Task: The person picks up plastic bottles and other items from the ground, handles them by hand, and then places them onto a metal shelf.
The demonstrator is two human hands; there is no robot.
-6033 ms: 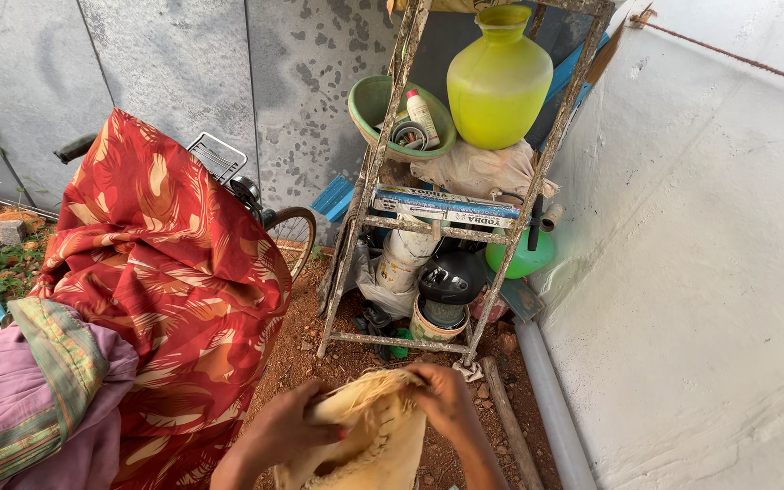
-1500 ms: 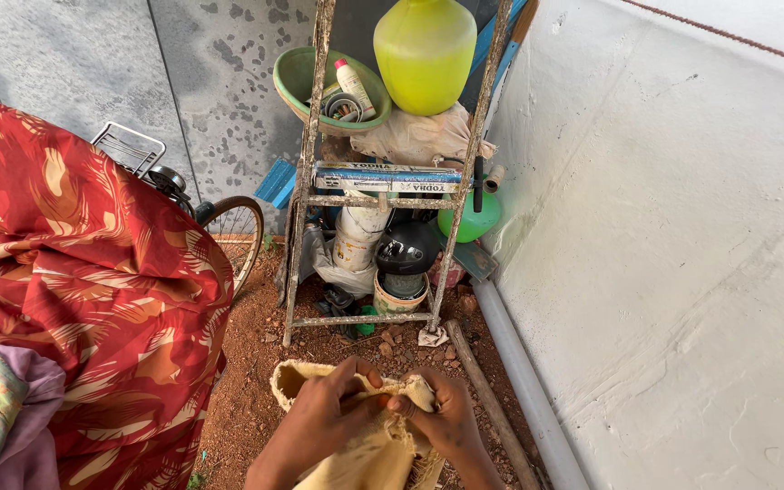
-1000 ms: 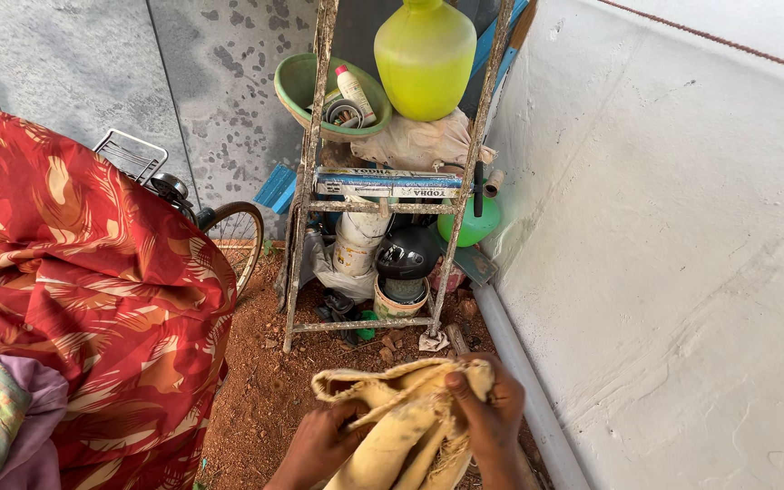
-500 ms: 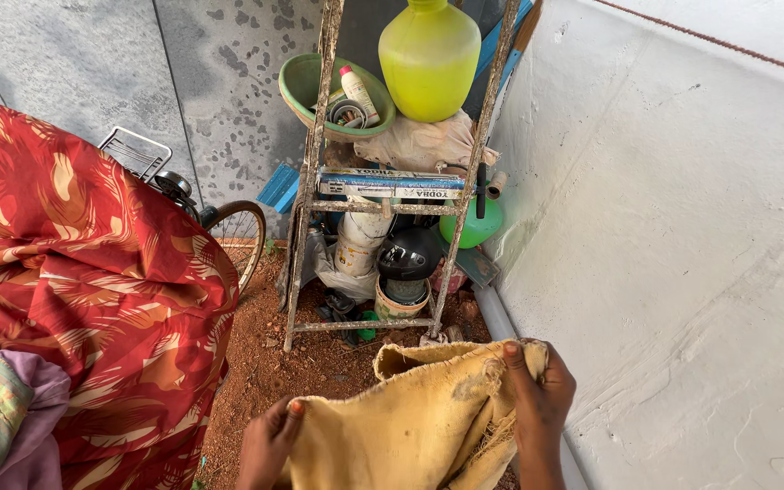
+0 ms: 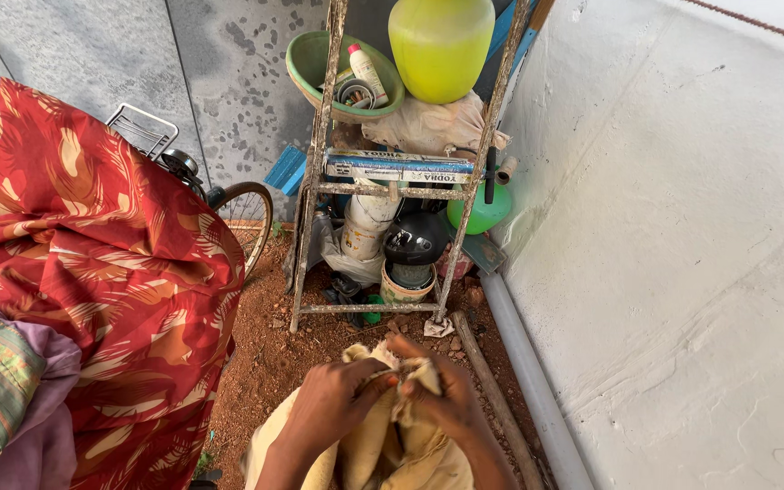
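Left hand: the left hand (image 5: 333, 404) grips the top edge of a yellow cloth sack (image 5: 383, 445), fingers (image 5: 376, 386) pinching the bunched fabric.
Right hand: the right hand (image 5: 442, 399) meets the left at the same edge, its fingers curled and pinching the sack's rim; the two hands touch.
Sack position: low in the middle of the view, held above red dirt ground (image 5: 269, 358), just in front of the foot of a rusty metal rack (image 5: 319, 181).
Sack axis: its long axis runs from the gathered top, which points away toward the rack, down toward the person and out of view at the bottom edge.
Packages: a long flat box (image 5: 401, 166), blue and white with print, lies crosswise on the rack's middle shelf; a small white bottle with a red cap (image 5: 367, 71) leans in a green basin (image 5: 306, 63) on the top shelf.
Other containers: a yellow-green plastic pot (image 5: 440, 41) stands beside the basin; a white bucket (image 5: 365, 227) and a black helmet (image 5: 415, 240) sit lower down.
Left side: red patterned cloth (image 5: 93, 254) drapes over a bicycle, whose wheel (image 5: 247, 218) shows.
Right side: a white wall (image 5: 682, 245) with a grey pipe (image 5: 537, 390) along its base.
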